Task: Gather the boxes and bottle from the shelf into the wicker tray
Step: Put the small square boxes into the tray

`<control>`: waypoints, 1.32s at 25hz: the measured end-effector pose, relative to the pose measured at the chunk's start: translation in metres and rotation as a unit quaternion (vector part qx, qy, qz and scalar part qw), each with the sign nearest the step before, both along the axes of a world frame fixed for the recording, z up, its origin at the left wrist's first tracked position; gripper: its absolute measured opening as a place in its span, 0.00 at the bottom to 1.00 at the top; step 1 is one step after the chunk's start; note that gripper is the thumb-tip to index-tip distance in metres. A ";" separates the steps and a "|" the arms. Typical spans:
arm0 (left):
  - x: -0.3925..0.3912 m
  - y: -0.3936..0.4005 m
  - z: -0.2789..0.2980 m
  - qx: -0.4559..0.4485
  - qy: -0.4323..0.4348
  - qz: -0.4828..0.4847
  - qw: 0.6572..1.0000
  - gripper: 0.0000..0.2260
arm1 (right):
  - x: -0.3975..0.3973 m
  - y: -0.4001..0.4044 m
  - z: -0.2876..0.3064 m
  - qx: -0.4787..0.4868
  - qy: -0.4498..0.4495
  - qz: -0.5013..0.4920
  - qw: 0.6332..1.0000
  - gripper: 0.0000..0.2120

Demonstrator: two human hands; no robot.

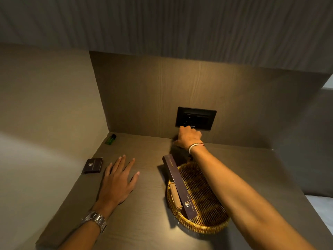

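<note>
The shelf lies bare between the small box at the left wall and the wicker tray. A long box leans across the tray's left rim, and the right forearm crosses above its right side.

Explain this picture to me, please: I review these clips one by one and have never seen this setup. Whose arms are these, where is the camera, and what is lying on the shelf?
There is no machine here. A person wears one wide-angle camera on the head, looking down at their own two bare hands, so this single picture is their own view.

The left hand, with a metal watch at the wrist, lies open with fingers spread over the dark wooden shelf, holding nothing. The right hand reaches to the back wall, just below a black wall socket, and closes around something dark; blur hides what it is.

On the shelf sits an oval wicker tray. A long purple box leans across its left rim, one end inside. Still outside are a small dark box at the left and a small green bottle in the back corner.
</note>
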State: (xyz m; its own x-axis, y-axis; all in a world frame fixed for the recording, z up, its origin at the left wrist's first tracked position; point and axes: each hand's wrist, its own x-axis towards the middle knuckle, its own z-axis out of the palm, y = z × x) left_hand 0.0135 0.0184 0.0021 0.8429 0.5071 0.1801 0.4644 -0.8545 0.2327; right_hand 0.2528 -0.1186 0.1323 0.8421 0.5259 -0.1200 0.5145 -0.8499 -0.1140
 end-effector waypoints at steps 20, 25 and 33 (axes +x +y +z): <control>0.001 -0.005 0.011 0.026 0.036 0.000 0.999 0.29 | -0.133 -0.149 -0.008 -0.062 0.092 0.060 0.992 0.19; -0.001 0.038 0.050 0.008 0.071 -0.041 0.997 0.22 | -0.124 -0.171 -0.001 0.037 0.111 0.011 0.993 0.21; -0.018 0.103 0.066 0.059 0.308 0.011 0.949 0.18 | -0.009 -0.230 -0.045 0.217 0.009 -0.114 0.970 0.20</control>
State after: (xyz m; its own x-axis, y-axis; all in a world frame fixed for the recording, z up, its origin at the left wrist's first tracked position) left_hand -0.0041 0.1215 0.0684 0.7958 0.5331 -0.2873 0.4995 -0.8461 -0.1862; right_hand 0.2442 -0.3483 0.0873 0.9419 0.3313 0.0558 0.3146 -0.8115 -0.4924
